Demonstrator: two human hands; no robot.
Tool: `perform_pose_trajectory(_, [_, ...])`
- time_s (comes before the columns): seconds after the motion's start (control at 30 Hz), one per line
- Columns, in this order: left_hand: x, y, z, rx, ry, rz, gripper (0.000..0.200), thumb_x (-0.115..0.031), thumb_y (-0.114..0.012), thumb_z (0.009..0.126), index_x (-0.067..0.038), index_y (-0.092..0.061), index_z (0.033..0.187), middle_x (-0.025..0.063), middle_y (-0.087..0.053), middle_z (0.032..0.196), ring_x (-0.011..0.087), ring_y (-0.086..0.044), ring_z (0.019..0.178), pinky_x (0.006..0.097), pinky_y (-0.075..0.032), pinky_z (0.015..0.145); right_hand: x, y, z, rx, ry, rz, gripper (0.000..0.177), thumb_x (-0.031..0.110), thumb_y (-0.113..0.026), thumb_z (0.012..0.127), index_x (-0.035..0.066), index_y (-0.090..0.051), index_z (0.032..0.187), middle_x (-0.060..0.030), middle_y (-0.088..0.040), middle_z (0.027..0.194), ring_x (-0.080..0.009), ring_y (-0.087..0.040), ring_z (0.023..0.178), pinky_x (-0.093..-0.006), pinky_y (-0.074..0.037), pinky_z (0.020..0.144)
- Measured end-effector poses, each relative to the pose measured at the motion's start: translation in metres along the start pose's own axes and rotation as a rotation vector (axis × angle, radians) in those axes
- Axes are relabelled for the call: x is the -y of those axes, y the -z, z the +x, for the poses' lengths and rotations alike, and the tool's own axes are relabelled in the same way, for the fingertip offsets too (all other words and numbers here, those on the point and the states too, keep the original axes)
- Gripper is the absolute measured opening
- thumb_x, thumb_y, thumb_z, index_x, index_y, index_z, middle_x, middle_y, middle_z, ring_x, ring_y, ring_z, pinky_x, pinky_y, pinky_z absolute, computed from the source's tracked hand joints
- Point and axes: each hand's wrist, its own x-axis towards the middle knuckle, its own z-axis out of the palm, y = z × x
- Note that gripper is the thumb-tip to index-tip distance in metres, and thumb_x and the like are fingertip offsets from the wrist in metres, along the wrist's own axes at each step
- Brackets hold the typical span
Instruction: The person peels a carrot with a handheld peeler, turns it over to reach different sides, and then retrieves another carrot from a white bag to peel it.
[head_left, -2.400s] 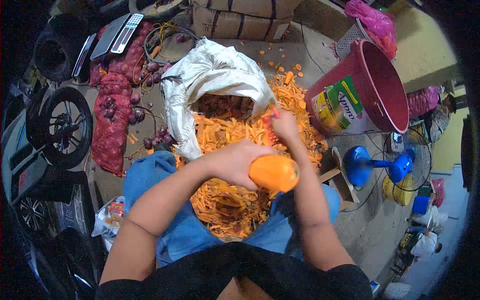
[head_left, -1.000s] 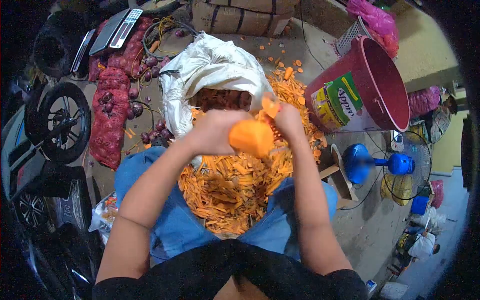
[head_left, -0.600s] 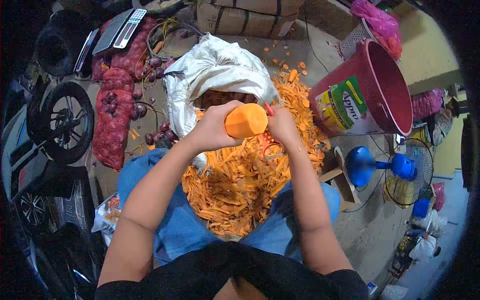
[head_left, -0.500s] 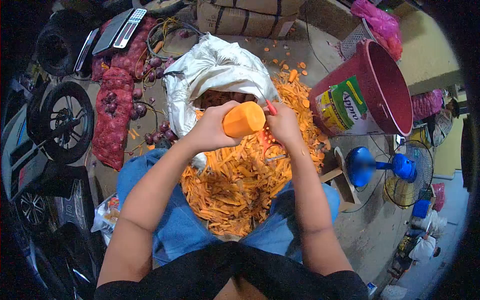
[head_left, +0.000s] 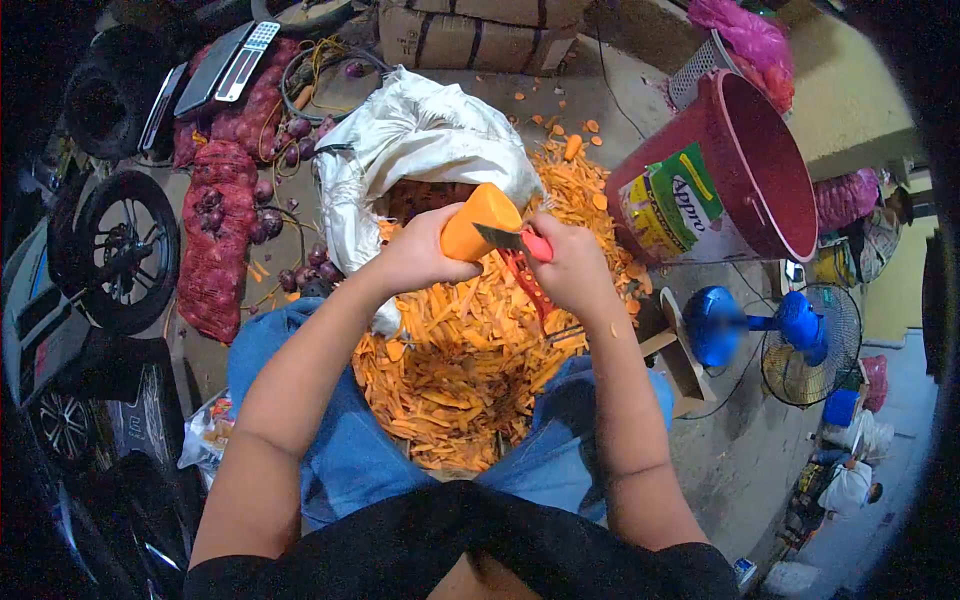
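My left hand (head_left: 422, 248) is wrapped around a thick, peeled orange carrot (head_left: 478, 218), its flat end tilted up to the right. My right hand (head_left: 572, 262) grips a knife (head_left: 540, 247) by its pinkish-red handle. The knife's blade lies across the carrot near that end. Just under the right hand shows a red tool with holes (head_left: 527, 284), partly covered by the fingers. Below both hands, a heap of carrot peelings (head_left: 450, 370) fills the space between my knees. A white sack (head_left: 430, 120) lies open just beyond my hands.
At the right stands a tilted red bucket (head_left: 745, 150) with a blue fan (head_left: 800, 325) nearby. Red net bags of onions (head_left: 212, 250), a scale (head_left: 225, 65) and a motorbike wheel (head_left: 128, 250) are at the left. Carrot slices (head_left: 573, 146) are scattered on the floor.
The knife blade has swung left onto the carrot's end, where before it pointed away. The carrot is tipped more upright, and the view has shifted slightly.
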Motion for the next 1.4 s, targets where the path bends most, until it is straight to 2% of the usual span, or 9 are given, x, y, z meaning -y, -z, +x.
perform_pose_trajectory(0.47, [0.001,-0.002,0.003,0.042,-0.015,0.076,0.046,-0.015,-0.063,0.053,-0.003,-0.048,0.095,0.0049,-0.053,0.077,0.0122,-0.05,0.066,0.0255,-0.041,0.061,-0.011,-0.009,0.001,-0.071,-0.037,0.002,0.019,0.016,-0.059,0.06,0.005,-0.049,0.072,-0.0166,-0.053,0.061,-0.0337,-0.052,0.06,-0.0407,-0.041,0.052])
perform_pose_trajectory(0.87, [-0.007,0.001,-0.007,-0.194,-0.16,0.46,0.044,-0.015,-0.063,0.049,-0.003,-0.046,0.087,0.017,-0.054,0.071,0.0312,-0.053,0.069,0.0332,-0.043,0.061,-0.008,-0.027,0.007,-0.137,-0.128,0.102,0.012,0.009,-0.055,0.059,0.003,-0.049,0.067,-0.0187,-0.052,0.059,-0.0353,-0.051,0.059,-0.0416,-0.04,0.052])
perform_pose_trajectory(1.07, [-0.004,-0.009,-0.009,-0.504,-0.426,0.775,0.046,-0.015,-0.066,0.047,-0.002,-0.048,0.087,0.0121,-0.055,0.072,0.0255,-0.055,0.063,0.0341,-0.043,0.057,-0.015,-0.049,0.011,-0.16,-0.242,0.075,0.006,0.009,-0.049,0.065,0.002,-0.048,0.064,-0.016,-0.053,0.057,-0.0316,-0.053,0.056,-0.0394,-0.041,0.05])
perform_pose_trajectory(1.13, [-0.006,-0.016,-0.014,-0.415,-0.785,1.055,0.048,-0.017,-0.065,0.046,-0.003,-0.048,0.089,0.0081,-0.055,0.075,0.0198,-0.053,0.059,0.0323,-0.042,0.052,-0.009,-0.048,0.014,-0.045,-0.686,0.646,0.012,0.013,-0.047,0.07,0.003,-0.05,0.065,-0.0093,-0.054,0.057,-0.0227,-0.054,0.053,-0.0346,-0.042,0.048])
perform_pose_trajectory(1.17, [-0.011,-0.022,-0.018,-0.39,-0.897,1.091,0.048,-0.018,-0.064,0.047,-0.005,-0.048,0.09,0.006,-0.054,0.076,0.0169,-0.051,0.058,0.0299,-0.04,0.05,-0.004,-0.043,0.013,0.243,-0.804,0.366,0.016,0.02,-0.051,0.072,0.004,-0.054,0.068,-0.0042,-0.053,0.056,-0.0163,-0.053,0.051,-0.0297,-0.042,0.045])
perform_pose_trajectory(1.2, [-0.01,-0.022,-0.015,-0.389,-0.898,1.09,0.048,-0.018,-0.064,0.047,-0.005,-0.048,0.09,0.006,-0.054,0.076,0.0169,-0.051,0.058,0.0299,-0.04,0.05,-0.028,-0.072,0.006,0.241,-0.806,0.366,0.016,0.02,-0.051,0.072,0.004,-0.054,0.068,-0.0042,-0.053,0.056,-0.0163,-0.053,0.051,-0.0297,-0.042,0.045])
perform_pose_trajectory(1.27, [-0.006,-0.018,-0.011,-0.33,-0.8,0.893,0.048,-0.019,-0.064,0.048,-0.005,-0.048,0.09,0.0064,-0.054,0.076,0.0178,-0.052,0.061,0.0289,-0.039,0.052,-0.094,-0.155,-0.013,0.192,-0.034,0.678,0.021,0.022,-0.054,0.071,0.006,-0.055,0.084,-0.0081,-0.056,0.074,-0.0183,-0.055,0.069,-0.0296,-0.045,0.059])
perform_pose_trajectory(1.3, [-0.007,-0.014,-0.008,-0.299,-0.741,0.856,0.049,-0.02,-0.066,0.047,-0.005,-0.048,0.09,0.0071,-0.053,0.075,0.0202,-0.052,0.062,0.0299,-0.04,0.053,-0.068,-0.146,-0.018,0.082,-0.047,0.829,0.034,0.018,-0.056,0.07,0.006,-0.048,0.1,-0.0087,-0.051,0.096,-0.0185,-0.049,0.09,-0.03,-0.04,0.076])
perform_pose_trajectory(1.4, [-0.01,-0.013,-0.007,-0.286,-0.609,0.66,0.049,-0.017,-0.069,0.048,-0.005,-0.046,0.09,0.0098,-0.054,0.077,0.0257,-0.054,0.067,0.0313,-0.042,0.056,-0.027,-0.111,-0.007,0.273,-0.067,0.6,0.048,0.014,-0.06,0.066,0.007,-0.041,0.109,-0.0079,-0.041,0.111,-0.0177,-0.039,0.103,-0.0304,-0.032,0.087])
